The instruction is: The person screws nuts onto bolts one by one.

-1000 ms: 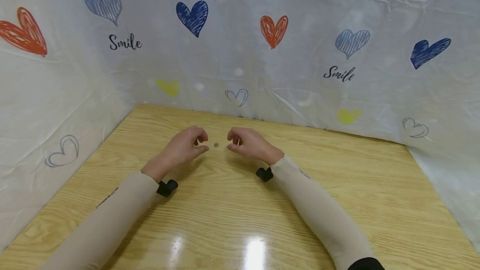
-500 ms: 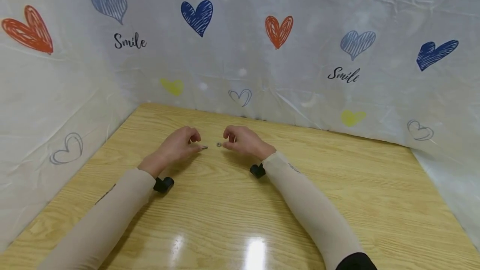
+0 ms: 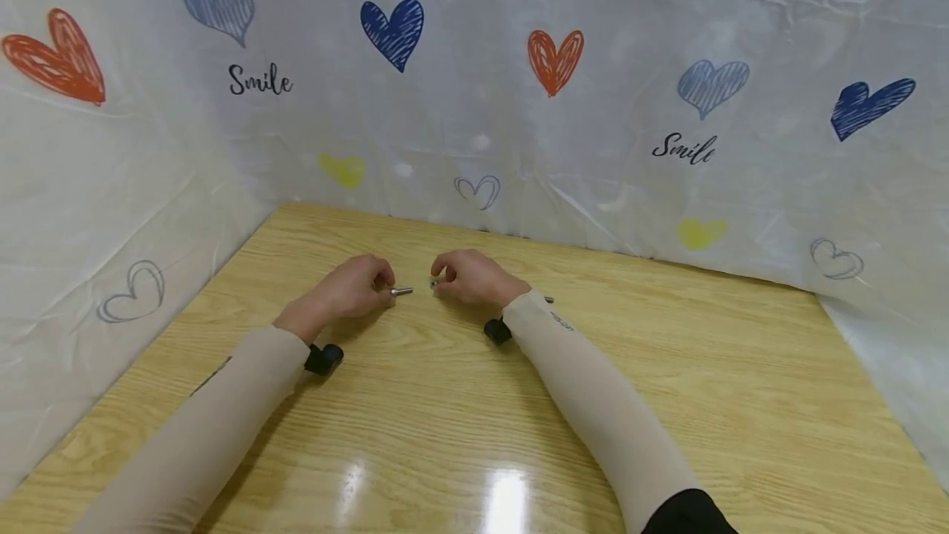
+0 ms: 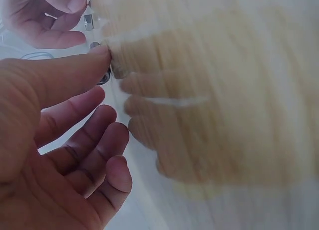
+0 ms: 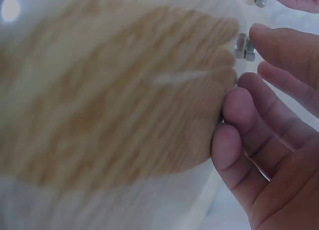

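Note:
Between thumb and finger my left hand [image 3: 348,288] pinches a small silver bolt [image 3: 403,291], its shank pointing right, close to the tabletop. In the left wrist view the thumb covers most of the bolt [image 4: 103,79], and the other fingers curve loosely below. My right hand [image 3: 474,278] has its thumb and forefinger at a small silver nut [image 3: 434,283] on the table. The right wrist view shows this nut [image 5: 250,54] right by the thumb tip; the forefinger looks apart from it. A short gap separates bolt and nut.
A short metal piece [image 3: 549,299] lies on the table just beyond my right wrist, partly hidden by the sleeve. The glossy wooden table [image 3: 415,419] meets a white curtain [image 3: 474,130] printed with hearts at the back and left.
My right hand has moved left until its fingertips reach the nut. The bolt, first out of sight, now shows at my left fingertips. A metal piece has come into view behind the right wrist.

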{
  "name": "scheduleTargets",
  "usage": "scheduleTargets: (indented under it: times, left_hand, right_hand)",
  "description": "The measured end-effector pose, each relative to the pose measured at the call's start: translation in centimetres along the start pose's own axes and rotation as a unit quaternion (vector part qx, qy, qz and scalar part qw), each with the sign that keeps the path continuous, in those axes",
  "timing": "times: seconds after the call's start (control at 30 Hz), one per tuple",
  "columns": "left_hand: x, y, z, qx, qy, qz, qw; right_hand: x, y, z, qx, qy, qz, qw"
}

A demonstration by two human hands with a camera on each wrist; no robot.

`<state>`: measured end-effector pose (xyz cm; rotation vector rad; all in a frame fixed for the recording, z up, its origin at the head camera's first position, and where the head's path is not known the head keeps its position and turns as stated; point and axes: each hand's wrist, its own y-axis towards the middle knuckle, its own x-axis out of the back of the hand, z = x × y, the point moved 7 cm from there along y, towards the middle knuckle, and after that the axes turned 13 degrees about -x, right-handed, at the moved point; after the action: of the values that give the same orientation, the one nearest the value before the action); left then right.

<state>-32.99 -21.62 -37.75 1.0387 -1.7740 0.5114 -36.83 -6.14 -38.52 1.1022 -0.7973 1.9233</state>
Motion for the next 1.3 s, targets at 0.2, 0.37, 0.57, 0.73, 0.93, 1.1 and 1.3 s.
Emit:
scheduleTargets:
  times: [0.2,0.37,0.57,0.73,0.93,1.1,1.3]
  left_hand:
    - [-0.3,0.1,0.1,0.005,0.001,0.009,0.9999]
    - [-0.4,0.2,-0.1,0.001,0.013,0.017,0.9998]
    - [-0.5,0.3,-0.3,-0.006,0.029,0.018,0.9994]
    - [-0.5,0.2,-0.4,-0.006,0.03,0.019,0.9994]
    - [-0.4,0.1,-0.3,-0.009,0.008,0.001,0.9999]
    - [-0.4,0.3,-0.6,-0.02,-0.02,-0.026,0.9993]
    - [-0.1,0.3,-1.0,-0.018,-0.061,-0.059,0.9962]
  right_hand:
    - [-0.2,0.2,0.2,0.013,-0.017,0.002,0.9998]
    - [-0.4,0.3,0.4,0.029,-0.027,0.003,0.9992]
    - [-0.6,0.4,0.7,0.042,-0.041,0.009,0.9982]
    - [-0.6,0.3,0.7,0.041,-0.03,0.016,0.9986]
    - [-0.4,0.2,0.7,0.027,-0.012,0.009,0.9995]
    - [0.2,-0.5,0.6,0.025,0.03,-0.013,0.9991]
    - [1.1,-1.7,0.6,0.036,0.071,-0.032,0.9963]
